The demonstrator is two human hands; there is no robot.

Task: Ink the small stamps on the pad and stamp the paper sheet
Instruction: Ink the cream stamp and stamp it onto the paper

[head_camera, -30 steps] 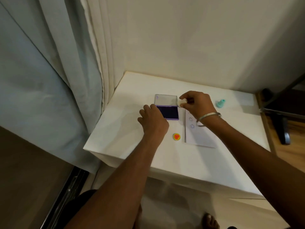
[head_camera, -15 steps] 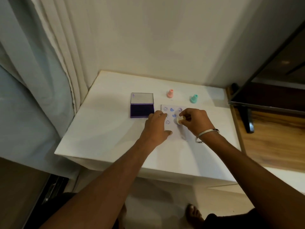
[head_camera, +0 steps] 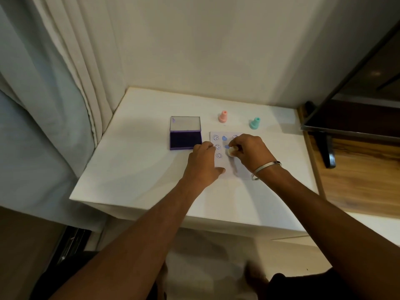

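The right hand (head_camera: 249, 152) pinches a small pale stamp (head_camera: 230, 152) in its fingertips. The stamp is tipped a little, with its face down on the paper (head_camera: 238, 169), or just above it; I cannot tell which. It sits in the middle column of prints, under two blue hearts (head_camera: 225, 138). I think the person is making a new mark there, so the prints stay in neat rows.

The left hand (head_camera: 203, 165) lies flat on the left side of the paper. Its grip is loose and it holds nothing. It just presses down. That is most likely to keep the thin sheet from sliding or sticking to the stamp when the stamp lifts.

Three smiley faces (head_camera: 218, 155) run down the left column, close to the left fingers. One more print peeks out at the top right, partly hidden by the right hand.

The ink pad (head_camera: 185, 140) lies open on the tabletop (head_camera: 134, 165), just left of the paper, with its clear lid (head_camera: 185, 124) folded back. It is close, so the stamp has a short trip for more ink.

A pink stamp (head_camera: 223, 116) and a teal stamp (head_camera: 255, 123) stand upright behind the paper, out of the way. They wait there for their turn, I guess.

The lower part of the paper is bare, so there is room for more prints.
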